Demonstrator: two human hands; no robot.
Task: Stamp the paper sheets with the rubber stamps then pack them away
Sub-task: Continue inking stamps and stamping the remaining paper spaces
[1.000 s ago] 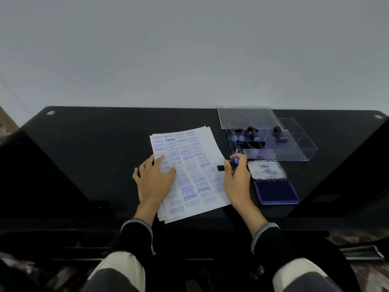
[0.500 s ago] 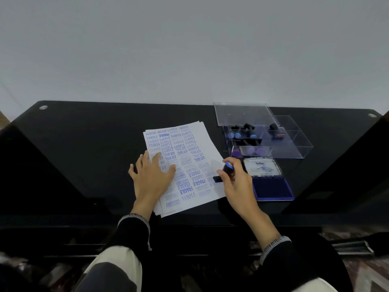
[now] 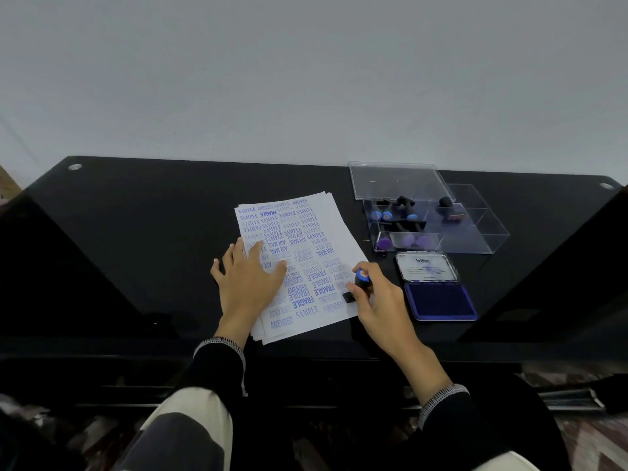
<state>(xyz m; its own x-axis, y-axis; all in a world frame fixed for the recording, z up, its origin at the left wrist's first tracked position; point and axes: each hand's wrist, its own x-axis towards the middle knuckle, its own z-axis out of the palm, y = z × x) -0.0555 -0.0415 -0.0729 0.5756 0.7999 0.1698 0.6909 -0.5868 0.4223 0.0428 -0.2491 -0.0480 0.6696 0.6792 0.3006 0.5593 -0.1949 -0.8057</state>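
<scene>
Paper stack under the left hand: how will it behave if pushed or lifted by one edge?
The paper stack is already fanned at its near corner, so sheets probably slide apart when pushed. Thin and loose, it would likely droop if lifted. The left hand lies flat on it, seemingly pinning it.

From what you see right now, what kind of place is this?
Probably a home or office desk, though I cannot be sure. A glossy black glass tabletop stands against a plain pale wall. On it lie white paper sheets covered in blue stamps, an open blue ink pad and a clear plastic stamp box.
</scene>
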